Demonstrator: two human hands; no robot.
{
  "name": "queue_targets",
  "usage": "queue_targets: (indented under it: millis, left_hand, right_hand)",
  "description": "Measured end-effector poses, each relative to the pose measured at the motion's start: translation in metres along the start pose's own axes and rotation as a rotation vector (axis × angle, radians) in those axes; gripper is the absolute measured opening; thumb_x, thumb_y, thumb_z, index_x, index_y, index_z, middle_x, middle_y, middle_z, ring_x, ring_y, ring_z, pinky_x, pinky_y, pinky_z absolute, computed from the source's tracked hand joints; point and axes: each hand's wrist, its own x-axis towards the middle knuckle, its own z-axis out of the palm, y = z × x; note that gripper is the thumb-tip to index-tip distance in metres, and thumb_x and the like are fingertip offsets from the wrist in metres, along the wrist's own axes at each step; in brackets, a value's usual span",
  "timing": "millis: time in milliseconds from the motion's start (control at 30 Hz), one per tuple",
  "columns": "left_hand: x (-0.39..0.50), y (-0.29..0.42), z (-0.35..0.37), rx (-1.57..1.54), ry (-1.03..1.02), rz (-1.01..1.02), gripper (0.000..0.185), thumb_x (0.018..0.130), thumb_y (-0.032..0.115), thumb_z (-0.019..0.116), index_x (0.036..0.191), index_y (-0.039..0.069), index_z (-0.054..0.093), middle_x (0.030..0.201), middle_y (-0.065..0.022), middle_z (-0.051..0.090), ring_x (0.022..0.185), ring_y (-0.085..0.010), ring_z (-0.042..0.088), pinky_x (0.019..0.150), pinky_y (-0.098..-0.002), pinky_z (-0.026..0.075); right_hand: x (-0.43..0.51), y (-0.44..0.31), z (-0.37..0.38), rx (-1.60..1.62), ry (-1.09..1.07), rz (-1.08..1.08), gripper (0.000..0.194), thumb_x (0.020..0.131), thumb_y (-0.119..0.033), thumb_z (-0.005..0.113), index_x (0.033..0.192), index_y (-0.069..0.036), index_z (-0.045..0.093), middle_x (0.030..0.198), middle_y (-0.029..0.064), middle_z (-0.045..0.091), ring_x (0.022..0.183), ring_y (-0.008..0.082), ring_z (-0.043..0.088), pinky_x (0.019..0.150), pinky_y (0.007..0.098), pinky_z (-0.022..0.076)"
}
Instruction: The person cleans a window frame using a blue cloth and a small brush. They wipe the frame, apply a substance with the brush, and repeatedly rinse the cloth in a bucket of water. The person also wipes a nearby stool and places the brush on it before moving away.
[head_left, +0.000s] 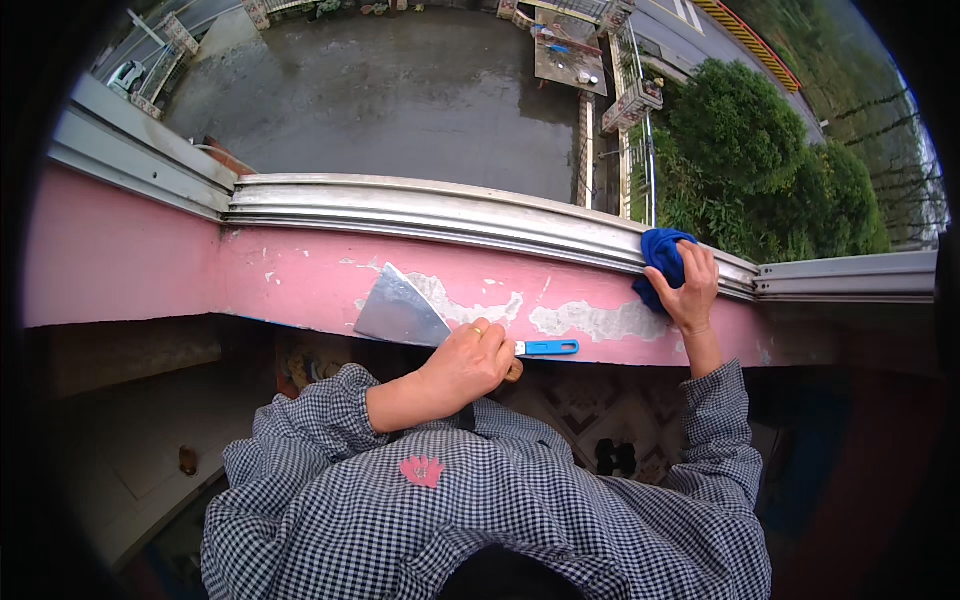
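A wide metal scraper blade (401, 307) reaches out to the left from my left hand (474, 358), over the pink sill. The round end of a wooden handle (514, 370) shows below my fingers. A blue plastic tool handle (551, 347) sticks out to the right beside that hand. Whether my fingers hold it or it lies on the sill, I cannot tell; its other end is hidden. Further right, my right hand (688, 289) grips a bunched blue cloth (664, 259) against the aluminium window track (450, 211).
Grey patches of bare plaster (600, 321) break the pink paint of the window sill (300, 255). Beyond the track is a drop to a wet concrete yard (375, 105). Outside stand a table (566, 67) with items on it and green bushes (739, 112). Below lies a patterned tile floor (592, 405).
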Motion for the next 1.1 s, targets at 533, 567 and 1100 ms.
queue_targets:
  millis: [533, 567, 1100]
  left_hand:
    - [-0.151, -0.044, -0.123, -0.349, 0.419, -0.696, 0.036, 0.06, -0.002, 0.076, 0.093, 0.0, 0.062, 0.084, -0.0095, 0.056, 0.076, -0.0247, 0.06, 0.063, -0.0348, 0.049]
    - [-0.163, -0.043, -0.126, -0.369, 0.44, -0.747, 0.034, 0.061, -0.004, 0.073, 0.094, 0.001, 0.061, 0.085, -0.0094, 0.056, 0.075, -0.0247, 0.059, 0.062, -0.0332, 0.049]
    - [-0.237, -0.04, -0.117, -0.601, 0.598, -1.027, 0.031, 0.067, -0.006, 0.065, 0.097, 0.001, 0.059, 0.097, -0.0086, 0.067, 0.091, -0.0258, 0.065, 0.078, -0.033, 0.052]
  right_hand:
    - [0.209, -0.475, 0.154, 0.495, -0.225, -0.661, 0.026, 0.077, -0.023, 0.071, 0.095, -0.005, 0.064, 0.099, 0.0093, 0.059, 0.095, 0.0321, 0.052, 0.077, 0.0412, 0.0472]
    - [0.214, -0.477, 0.153, 0.539, -0.226, -0.65, 0.026, 0.077, -0.023, 0.071, 0.093, -0.005, 0.065, 0.1, 0.0091, 0.06, 0.094, 0.0323, 0.052, 0.078, 0.0411, 0.0476]
    - [0.215, -0.465, 0.148, 0.511, -0.145, -0.93, 0.031, 0.075, -0.013, 0.066, 0.106, -0.01, 0.065, 0.109, 0.0056, 0.055, 0.103, 0.0272, 0.05, 0.078, 0.0388, 0.0419]
